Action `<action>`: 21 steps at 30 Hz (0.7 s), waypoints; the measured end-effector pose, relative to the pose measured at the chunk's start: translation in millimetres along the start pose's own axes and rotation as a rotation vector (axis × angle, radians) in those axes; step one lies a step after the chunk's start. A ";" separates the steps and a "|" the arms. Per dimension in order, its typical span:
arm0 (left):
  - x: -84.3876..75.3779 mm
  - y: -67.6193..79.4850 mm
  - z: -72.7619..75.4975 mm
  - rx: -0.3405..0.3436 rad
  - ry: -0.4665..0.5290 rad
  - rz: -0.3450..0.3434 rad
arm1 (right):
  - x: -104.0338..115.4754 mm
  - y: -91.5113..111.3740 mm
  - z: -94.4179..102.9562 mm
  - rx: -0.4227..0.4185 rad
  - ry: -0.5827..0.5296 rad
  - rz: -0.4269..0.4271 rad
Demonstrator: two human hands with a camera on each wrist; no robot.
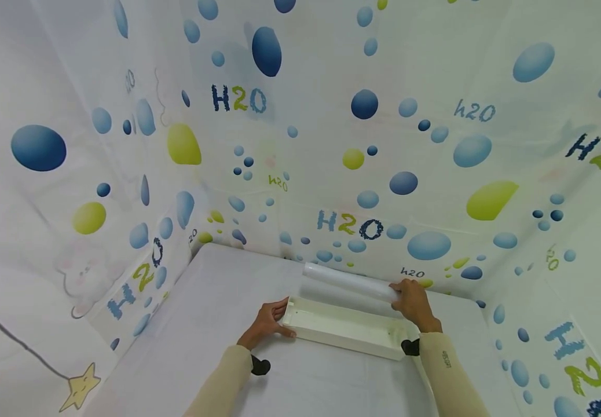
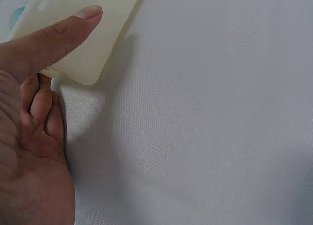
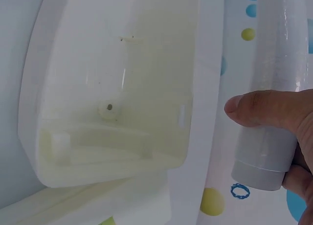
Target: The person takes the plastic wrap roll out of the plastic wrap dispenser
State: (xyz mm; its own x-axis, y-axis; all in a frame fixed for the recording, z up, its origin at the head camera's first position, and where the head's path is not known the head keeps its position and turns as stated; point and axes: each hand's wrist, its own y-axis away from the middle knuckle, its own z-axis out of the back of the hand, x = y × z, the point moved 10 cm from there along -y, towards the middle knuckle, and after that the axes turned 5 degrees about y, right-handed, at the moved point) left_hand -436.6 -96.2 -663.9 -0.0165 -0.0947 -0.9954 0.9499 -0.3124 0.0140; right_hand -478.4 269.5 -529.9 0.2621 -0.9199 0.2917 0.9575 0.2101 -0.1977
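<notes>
A long, shallow off-white plastic box (image 1: 342,329), open at the top, lies in front of me on the white cloth. My left hand (image 1: 265,324) grips its left end; in the left wrist view the thumb (image 2: 73,32) lies along the box's outer face while the fingers curl behind. Just beyond the box is a roll of clear plastic film (image 1: 347,282), roughly parallel to it. The right hand (image 1: 414,302) holds the roll's right end. In the right wrist view, thumb and fingers wrap the film roll (image 3: 266,154) near its greyish end. The box's inside shows small holes.
Beside the right forearm lies a long off-white plastic strip (image 3: 93,205), partly hidden under the box's end. A white cloth (image 1: 217,289) covers the surface. Sheets printed with bubbles and H2O lettering (image 1: 300,145) rise closely behind and on both sides.
</notes>
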 end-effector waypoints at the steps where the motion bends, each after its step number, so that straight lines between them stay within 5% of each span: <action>1: 0.8 -0.6 0.2 0.001 -0.005 -0.008 | -0.5 -0.3 -1.4 -0.001 -0.001 -0.002; 21: 3.6 -0.4 0.7 0.001 -0.002 0.004 | -3.9 -4.2 -14.2 0.021 0.004 -0.027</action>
State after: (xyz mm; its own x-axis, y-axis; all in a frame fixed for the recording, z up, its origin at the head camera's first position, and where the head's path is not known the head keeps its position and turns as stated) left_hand -437.2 -97.1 -667.4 -0.0134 -0.0979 -0.9951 0.9497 -0.3127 0.0180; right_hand -485.1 267.5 -543.4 0.2353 -0.9267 0.2931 0.9666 0.1916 -0.1701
